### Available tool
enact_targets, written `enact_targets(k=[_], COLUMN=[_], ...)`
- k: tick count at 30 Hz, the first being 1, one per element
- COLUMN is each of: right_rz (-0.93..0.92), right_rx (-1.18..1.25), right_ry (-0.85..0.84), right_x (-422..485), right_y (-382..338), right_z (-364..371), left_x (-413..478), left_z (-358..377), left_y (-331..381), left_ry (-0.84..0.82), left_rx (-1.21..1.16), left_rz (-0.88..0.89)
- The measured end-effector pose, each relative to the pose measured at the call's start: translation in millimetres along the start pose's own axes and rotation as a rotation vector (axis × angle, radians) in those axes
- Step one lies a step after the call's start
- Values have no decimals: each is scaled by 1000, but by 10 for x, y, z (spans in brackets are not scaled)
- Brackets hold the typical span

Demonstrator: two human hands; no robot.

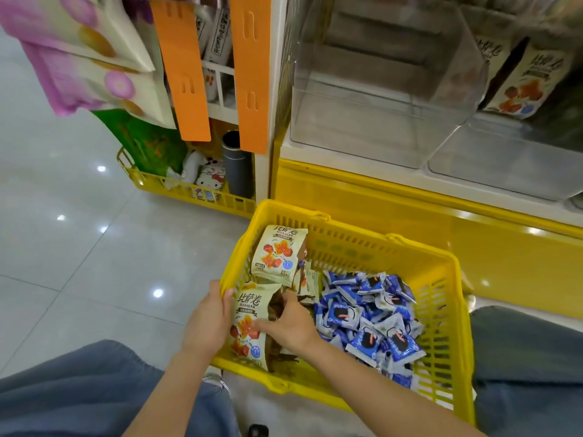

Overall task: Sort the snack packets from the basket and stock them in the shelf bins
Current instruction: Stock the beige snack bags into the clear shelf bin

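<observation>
The cream packets [247, 323], printed with red pieces, stand on edge against the near left wall of the basket [454, 313], gathered into a bundle so that several of one kind can come out together. The left hand [206, 316] reaches over the left rim and curls round the bundle's outer side, while the right hand [291, 326] lays its thumb across the front face and tucks its fingers in among the brown packet edges behind, so both hands clasp the same bundle between them. One more upright packet [277, 250] of that print leans in the far left corner. The blue packets [372, 323] lie heaped loose over the right half, kept apart by kind. Beyond the far rim, the shelf's clear bin [378, 89] holds nothing, and the bin just to its right carries matching packets [530, 83], probably where this bundle belongs.
</observation>
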State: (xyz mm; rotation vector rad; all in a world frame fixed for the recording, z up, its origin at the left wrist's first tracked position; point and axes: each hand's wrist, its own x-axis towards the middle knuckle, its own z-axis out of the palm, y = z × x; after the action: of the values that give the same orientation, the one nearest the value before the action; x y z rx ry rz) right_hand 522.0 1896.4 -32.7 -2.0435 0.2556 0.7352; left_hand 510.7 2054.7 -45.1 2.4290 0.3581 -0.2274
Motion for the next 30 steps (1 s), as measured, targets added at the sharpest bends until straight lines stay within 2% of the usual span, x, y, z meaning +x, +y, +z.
enact_targets(k=[4, 6, 8, 10, 11, 12, 15, 16, 18, 20, 22, 25, 27, 30], right_rz=[-98, -149, -205, -289, -329, -354, -286, -230, -144, -121, -133, -79, 36, 109], right_rx=[-78, -73, -99, -176, -205, -203, 10, 101, 195, 252, 280, 198, 116, 140], right_ry=[22, 48, 79, 113, 124, 124, 43, 10, -24, -89, -127, 51, 124, 54], right_x=[-135, -202, -270, -321, -335, -337, -293, -260, -188, -106, -13, 197, 363, 566], right_y=[-137, -262, -413, -548, -607, -659, -765, -776, -771, -734, -686, -592, -501, -415], right_z=[-267, -480, -690, -843, -892, -926, -943, -926, -879, -824, -813, -880, -891, -769], left_x=[26, 28, 35, 74, 86, 85, 66, 48, 43, 79, 129, 178, 214, 242], left_z=[2, -31, -117, -218, -272, -323, -437, -464, -493, -493, -492, -548, -587, -606], left_y=[46, 113, 207, 298, 349, 419, 559, 579, 576, 545, 503, 429, 383, 363], left_ry=[-6, 114, 281, 361, 315, 190, -307, -395, -461, -382, -203, 21, 88, 112], left_rx=[-141, -245, -305, -378, -473, -624, -1025, -1095, -1119, -1088, -1104, -1150, -1163, -1180], left_rz=[-71, -38, 71, 129, 109, 57, -88, -118, -116, -130, -168, -171, -158, -164])
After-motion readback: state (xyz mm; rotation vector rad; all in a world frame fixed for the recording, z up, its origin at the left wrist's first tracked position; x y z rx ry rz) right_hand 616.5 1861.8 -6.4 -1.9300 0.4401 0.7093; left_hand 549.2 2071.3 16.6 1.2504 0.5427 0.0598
